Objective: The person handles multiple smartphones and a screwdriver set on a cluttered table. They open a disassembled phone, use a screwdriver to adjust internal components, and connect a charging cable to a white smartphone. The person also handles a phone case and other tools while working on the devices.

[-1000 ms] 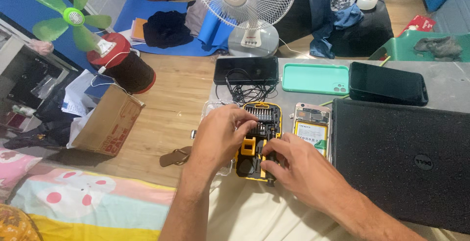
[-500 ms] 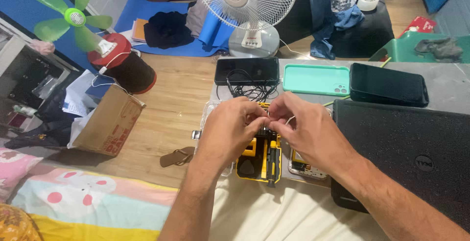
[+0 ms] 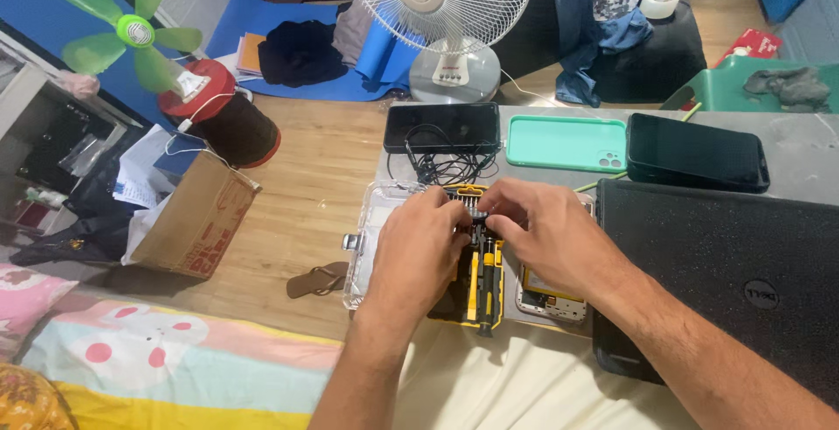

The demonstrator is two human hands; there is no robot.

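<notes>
Bed: soft cream sheet [image 3: 524, 386] at the near edge, with the tool case partly resting on it.
Tool case: yellow and black plastic screwdriver kit case [image 3: 479, 286], lying open between both hands, clear plastic lid [image 3: 371, 238] folded out to its left.
Long way of the case: runs from near to far; near end pokes toward the bed, far end points at the black cables.
Left hand [image 3: 419, 251]: over the case's far half, grip pressed together on something small by the bit rows; too hidden to tell what.
Right hand [image 3: 546, 238]: just beside the left one, fingertips pinched close at the same spot.
Opened phone: small phone with its back off [image 3: 551, 294], lying just right of the case, partly under the right wrist.
Laptop: closed black laptop [image 3: 725, 281] on the right, well clear of the hands.
Desk: grey desk [image 3: 804, 146] farther off, holding a mint green phone cover [image 3: 566, 142] and two dark phones.
Could go wrong: tiny bits might pop out and roll into the sheet, since fingers tug at tight slots.
Also could go wrong: case might tip, since soft bedding sits under part of it.
Also could go wrong: wrist might bump the opened phone and knock loose parts.
</notes>
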